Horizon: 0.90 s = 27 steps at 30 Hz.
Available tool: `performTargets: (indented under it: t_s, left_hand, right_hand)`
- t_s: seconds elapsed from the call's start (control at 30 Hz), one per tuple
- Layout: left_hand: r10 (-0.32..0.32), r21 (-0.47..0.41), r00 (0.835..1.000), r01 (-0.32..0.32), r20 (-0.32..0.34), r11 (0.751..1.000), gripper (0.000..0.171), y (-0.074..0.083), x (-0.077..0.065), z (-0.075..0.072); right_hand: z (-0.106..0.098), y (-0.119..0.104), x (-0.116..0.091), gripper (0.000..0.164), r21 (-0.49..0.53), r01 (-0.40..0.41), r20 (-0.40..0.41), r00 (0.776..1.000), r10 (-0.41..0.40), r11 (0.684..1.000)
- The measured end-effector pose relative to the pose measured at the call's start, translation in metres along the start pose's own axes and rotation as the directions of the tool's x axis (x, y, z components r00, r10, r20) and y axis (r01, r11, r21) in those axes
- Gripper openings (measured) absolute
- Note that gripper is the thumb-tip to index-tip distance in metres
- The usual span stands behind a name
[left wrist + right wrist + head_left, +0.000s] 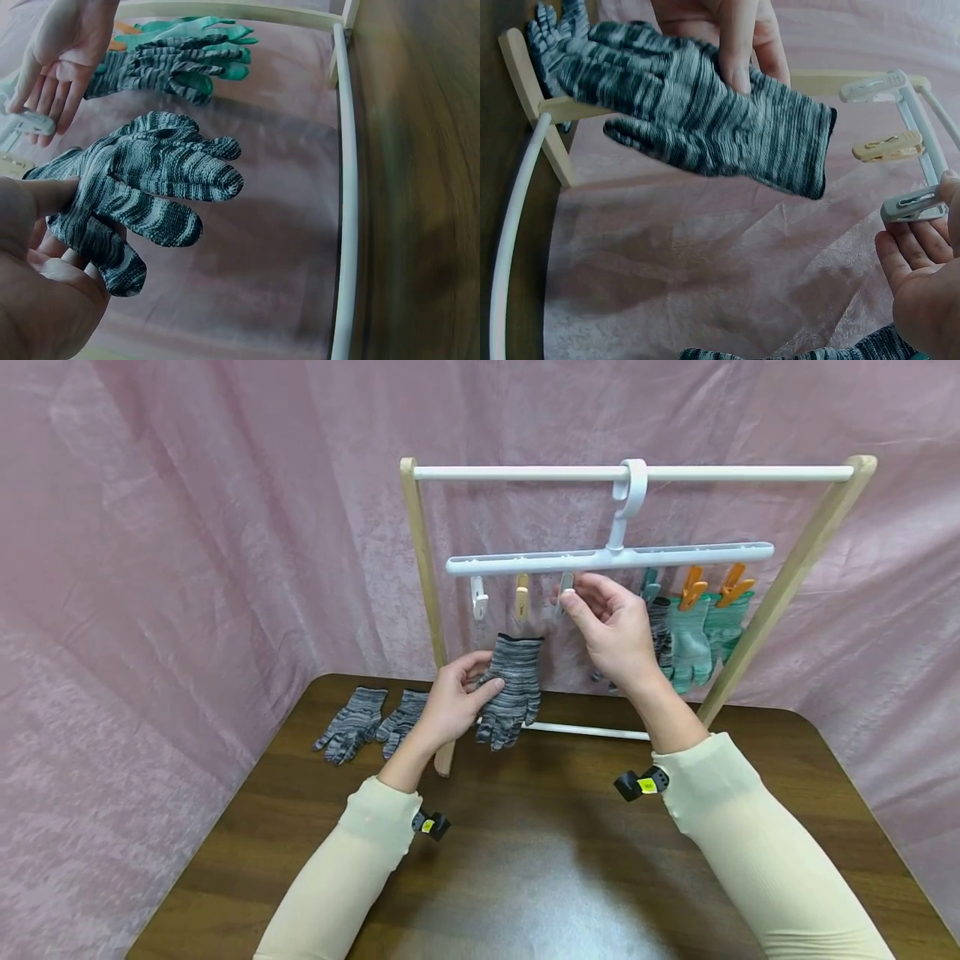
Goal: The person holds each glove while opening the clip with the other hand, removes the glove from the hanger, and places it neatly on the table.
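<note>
My left hand [456, 700] pinches a grey-and-black striped knit glove [516, 681] by its side, between thumb and fingers. The glove's cuff points up and its fingers hang down, just below the hanger and apart from the clips. My right hand [621, 631] grips a grey clip [911, 205] under the white hanger [540, 562], thumb on one side and fingers behind. In the right wrist view the clip's jaws face the glove's cuff with a gap between. A yellow clip [522, 597] and a white clip [478, 599] hang with nothing in them.
Orange clips [693, 588] hold green-and-grey gloves [687, 647] at the hanger's right, beside a dark clip [649, 585]. The hanger hooks over a white rail [517, 473] on a wooden-legged rack. Two striped gloves [356, 720] lie on the brown table [525, 852] at left.
</note>
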State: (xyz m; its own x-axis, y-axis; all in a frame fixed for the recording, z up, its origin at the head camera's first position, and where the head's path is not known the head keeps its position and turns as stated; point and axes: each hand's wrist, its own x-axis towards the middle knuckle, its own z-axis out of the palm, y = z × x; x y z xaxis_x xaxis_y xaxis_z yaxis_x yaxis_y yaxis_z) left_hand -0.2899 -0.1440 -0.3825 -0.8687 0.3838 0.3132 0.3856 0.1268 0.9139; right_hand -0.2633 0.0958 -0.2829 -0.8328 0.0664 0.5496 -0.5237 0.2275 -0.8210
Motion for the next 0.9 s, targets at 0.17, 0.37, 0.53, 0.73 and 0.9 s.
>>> performTargets:
  t_s: [0.17, 0.37, 0.53, 0.73, 0.9]
  left_hand:
    - [0.0, 0.006, 1.0, 0.0, 0.006, 1.0, 0.045, -0.001, -0.009, -0.014]
    - [-0.032, 0.033, 0.999, 0.032, 0.004, 0.999, 0.048, -0.003, -0.02, -0.035]
    - [-0.059, 0.044, 0.998, 0.06, -0.008, 0.997, 0.05, -0.004, -0.029, -0.056]
    - [-0.12, 0.063, 0.993, 0.12, -0.016, 0.991, 0.053, -0.01, -0.037, -0.076]
    - [-0.168, 0.08, 0.986, 0.167, 0.0, 0.983, 0.057, -0.014, -0.045, -0.088]
  right_hand:
    - [-0.001, 0.0, 0.0, 0.035, 0.0, -0.008, 0.003, 1.0, 0.008, 1.0]
    - [0.0, -0.003, 0.001, 0.036, -0.018, -0.007, -0.003, 1.0, 0.007, 1.0]
    - [0.001, -0.004, 0.002, 0.036, -0.007, -0.003, 0.0, 1.0, 0.003, 1.0]
    - [0.002, -0.004, 0.003, 0.037, -0.007, 0.001, 0.001, 1.0, -0.001, 1.0]
    - [0.004, -0.004, 0.002, 0.037, -0.002, -0.002, -0.002, 1.0, 0.002, 1.0]
